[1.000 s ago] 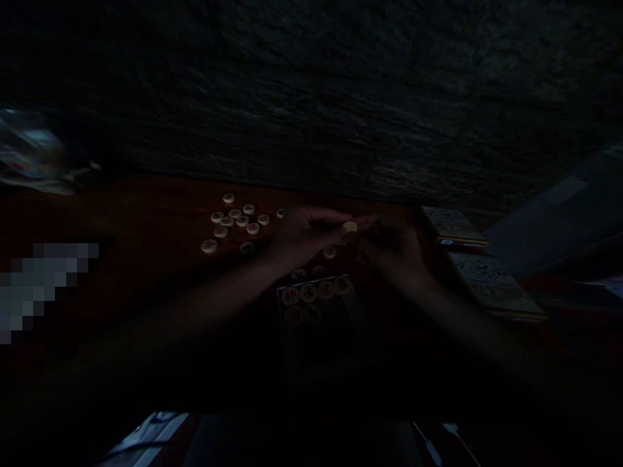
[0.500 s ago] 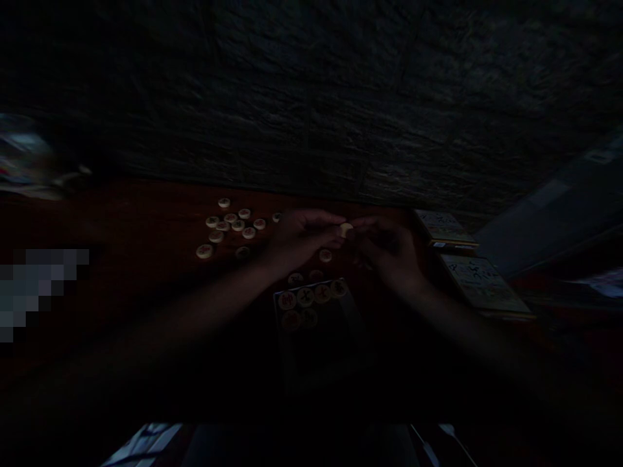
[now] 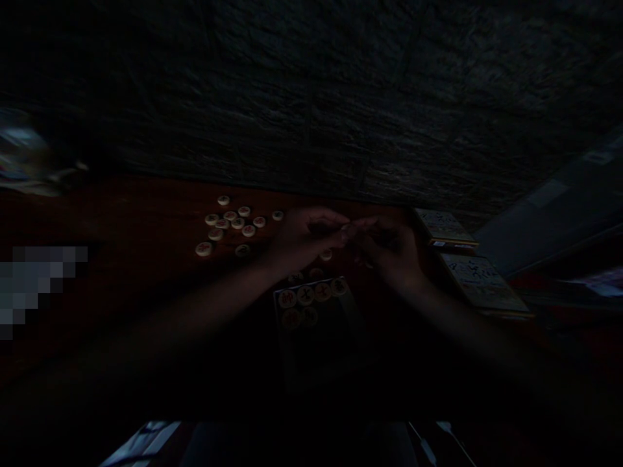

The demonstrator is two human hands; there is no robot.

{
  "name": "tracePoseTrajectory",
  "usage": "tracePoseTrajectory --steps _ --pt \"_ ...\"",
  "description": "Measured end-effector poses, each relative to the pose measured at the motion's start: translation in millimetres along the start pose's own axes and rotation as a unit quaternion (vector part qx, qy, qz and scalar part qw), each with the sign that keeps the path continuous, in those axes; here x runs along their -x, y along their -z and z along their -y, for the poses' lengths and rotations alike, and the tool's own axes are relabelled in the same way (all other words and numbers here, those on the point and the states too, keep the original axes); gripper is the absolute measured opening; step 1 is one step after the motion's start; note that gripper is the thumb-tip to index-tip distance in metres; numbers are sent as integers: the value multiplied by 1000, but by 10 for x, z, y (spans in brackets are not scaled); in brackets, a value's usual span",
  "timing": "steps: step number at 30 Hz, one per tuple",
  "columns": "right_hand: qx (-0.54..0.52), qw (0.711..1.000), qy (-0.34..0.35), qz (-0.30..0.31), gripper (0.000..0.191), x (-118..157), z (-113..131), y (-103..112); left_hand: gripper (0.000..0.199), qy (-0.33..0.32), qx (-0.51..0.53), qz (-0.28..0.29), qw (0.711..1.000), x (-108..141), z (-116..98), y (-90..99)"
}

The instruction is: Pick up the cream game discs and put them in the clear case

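My left hand (image 3: 306, 239) and my right hand (image 3: 389, 250) meet over the table, fingertips pinched together round one xiangqi piece (image 3: 346, 227). Only a sliver of that round piece shows between the fingers. Below the hands lies a shallow open box (image 3: 360, 324), with a row of xiangqi pieces (image 3: 305, 296) along its far side and two more in front. One loose piece (image 3: 326, 255) is partly covered by my left hand. Two further pieces lie just beyond the box's far edge. The scene is very dark, and the box's near part is barely visible.
Several loose xiangqi pieces (image 3: 237, 223) are scattered on the reddish table (image 3: 146, 214) to the left. Two flat printed boxes (image 3: 481, 282) lie at the right. A stone-textured wall (image 3: 292, 117) rises behind the table. A blurred clear bag-like item (image 3: 24, 152) stands far left.
The piece between my fingertips has turned and is now mostly covered by the fingers. Both hands stay in nearly the same place.
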State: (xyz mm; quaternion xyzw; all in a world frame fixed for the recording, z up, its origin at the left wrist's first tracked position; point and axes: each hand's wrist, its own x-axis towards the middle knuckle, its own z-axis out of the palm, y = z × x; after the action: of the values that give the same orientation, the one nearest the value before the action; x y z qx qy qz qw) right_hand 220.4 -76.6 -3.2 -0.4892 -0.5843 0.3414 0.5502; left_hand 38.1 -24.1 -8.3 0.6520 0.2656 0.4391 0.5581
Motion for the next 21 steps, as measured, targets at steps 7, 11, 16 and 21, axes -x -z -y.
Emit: tracePoseTrajectory --steps 7,11,16,21 --pt "29 998 48 8 38 17 -27 21 34 44 130 -18 990 -14 -1 -16" --pt "48 996 71 4 39 16 -44 24 33 70 160 -13 985 -27 0 -25" --pt "78 991 105 1 34 14 -44 30 31 99 166 -5 981 -19 -42 -37" --pt "124 982 141 -1 28 5 -77 62 31 102 171 1 980 -38 -28 -32"
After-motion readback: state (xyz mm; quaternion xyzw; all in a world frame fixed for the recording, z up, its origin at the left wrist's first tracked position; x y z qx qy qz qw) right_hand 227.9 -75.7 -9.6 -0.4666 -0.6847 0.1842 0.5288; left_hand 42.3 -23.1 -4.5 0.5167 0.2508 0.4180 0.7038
